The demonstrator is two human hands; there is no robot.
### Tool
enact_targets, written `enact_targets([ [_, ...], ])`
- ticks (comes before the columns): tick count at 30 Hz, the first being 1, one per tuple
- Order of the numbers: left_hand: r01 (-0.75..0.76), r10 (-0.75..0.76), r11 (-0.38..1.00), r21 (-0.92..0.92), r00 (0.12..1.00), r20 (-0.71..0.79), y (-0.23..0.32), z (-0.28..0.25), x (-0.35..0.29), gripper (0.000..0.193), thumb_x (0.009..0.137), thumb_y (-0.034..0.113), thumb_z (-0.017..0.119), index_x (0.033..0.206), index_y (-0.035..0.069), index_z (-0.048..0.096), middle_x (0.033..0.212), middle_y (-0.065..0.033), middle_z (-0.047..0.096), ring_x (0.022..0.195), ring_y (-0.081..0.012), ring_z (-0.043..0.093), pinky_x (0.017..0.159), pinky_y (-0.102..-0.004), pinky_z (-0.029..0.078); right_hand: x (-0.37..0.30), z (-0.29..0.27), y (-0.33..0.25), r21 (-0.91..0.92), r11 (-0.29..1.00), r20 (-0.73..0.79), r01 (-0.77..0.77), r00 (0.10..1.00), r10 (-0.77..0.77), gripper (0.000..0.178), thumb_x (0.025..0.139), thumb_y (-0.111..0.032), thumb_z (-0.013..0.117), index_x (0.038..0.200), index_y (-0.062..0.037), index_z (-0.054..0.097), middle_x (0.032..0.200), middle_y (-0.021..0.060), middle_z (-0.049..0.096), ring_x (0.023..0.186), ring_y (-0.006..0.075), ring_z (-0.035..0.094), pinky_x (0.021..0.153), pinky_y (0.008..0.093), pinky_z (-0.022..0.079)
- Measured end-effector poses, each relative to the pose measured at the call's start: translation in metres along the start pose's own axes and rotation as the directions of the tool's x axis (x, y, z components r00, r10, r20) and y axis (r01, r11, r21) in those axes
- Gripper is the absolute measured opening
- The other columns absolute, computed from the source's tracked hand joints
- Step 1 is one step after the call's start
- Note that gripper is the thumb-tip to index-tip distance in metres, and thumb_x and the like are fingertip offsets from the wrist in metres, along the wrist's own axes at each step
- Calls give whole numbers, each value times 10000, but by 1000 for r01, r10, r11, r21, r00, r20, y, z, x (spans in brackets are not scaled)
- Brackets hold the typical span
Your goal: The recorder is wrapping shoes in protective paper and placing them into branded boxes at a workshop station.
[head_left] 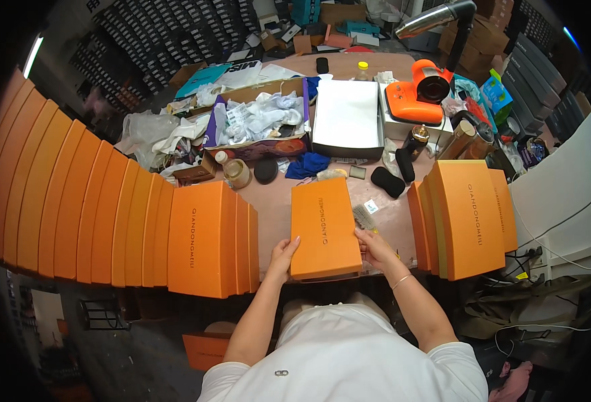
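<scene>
An orange shoebox-like carton (325, 224) with dark lettering is at the table's front edge, its lid side up. My left hand (283, 256) grips its left side near the front corner. On the opposite side my right hand (374, 248) holds the right edge, thumb toward the top. The box looks closed, and its contents are hidden. Just beyond my right hand lie a small scrub brush (363, 218) and a white label (371, 206).
Stacked orange boxes stand left (198, 241) and right (473, 218). Behind are a purple-edged carton (258, 146) of crumpled wrappers, a white-lidded box (347, 115), an orange machine (413, 100) with a metal nozzle, a clear bottle (235, 171) and black pads (388, 181).
</scene>
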State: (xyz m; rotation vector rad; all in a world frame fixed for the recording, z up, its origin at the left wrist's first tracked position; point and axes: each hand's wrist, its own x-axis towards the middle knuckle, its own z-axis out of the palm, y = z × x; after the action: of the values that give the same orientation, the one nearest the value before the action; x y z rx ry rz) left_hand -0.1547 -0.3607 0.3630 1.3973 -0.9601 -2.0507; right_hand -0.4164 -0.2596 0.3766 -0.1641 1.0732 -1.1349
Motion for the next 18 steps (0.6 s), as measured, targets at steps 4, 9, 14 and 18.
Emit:
enact_targets([
  [4, -416, 718, 451, 790, 695, -44, 33, -2, -20, 548, 925, 287, 598, 1356, -7, 429, 1303, -203, 504, 1198, -296, 502, 987, -355, 407, -10, 93, 27, -28, 959, 127, 283, 952, -278, 369, 919, -167, 619, 1214, 14, 489, 940, 86, 659, 844, 139, 645, 744, 288, 538],
  [9, -631, 745, 518, 577, 665, 57, 91, 6, -50, 366, 951, 210, 543, 1246, -6, 551, 1207, -166, 585, 1129, -290, 554, 954, -366, 429, 4, 119, 65, -710, 476, 345, 519, 845, -407, 468, 869, -260, 644, 1203, 56, 554, 966, 227, 630, 891, 338, 626, 785, 394, 495],
  [14, -565, 410, 638, 523, 824, 391, 30, 44, -17, 316, 906, 150, 572, 1168, -26, 583, 1142, -195, 597, 1052, -317, 584, 925, -364, 448, 9, 38, 45, -985, -87, 157, 147, 980, -120, 414, 833, -266, 649, 1161, -23, 583, 1008, 230, 654, 908, 385, 638, 793, 452, 505],
  [18, -712, 484, 163, 683, 661, 574, -16, 53, 35, 275, 860, 108, 562, 1093, -29, 612, 1111, -210, 609, 1025, -388, 570, 933, -444, 437, 16, 48, 49, -994, -103, 53, 46, 996, -69, 389, 839, -349, 647, 1070, -38, 627, 925, 213, 670, 869, 387, 643, 774, 461, 501],
])
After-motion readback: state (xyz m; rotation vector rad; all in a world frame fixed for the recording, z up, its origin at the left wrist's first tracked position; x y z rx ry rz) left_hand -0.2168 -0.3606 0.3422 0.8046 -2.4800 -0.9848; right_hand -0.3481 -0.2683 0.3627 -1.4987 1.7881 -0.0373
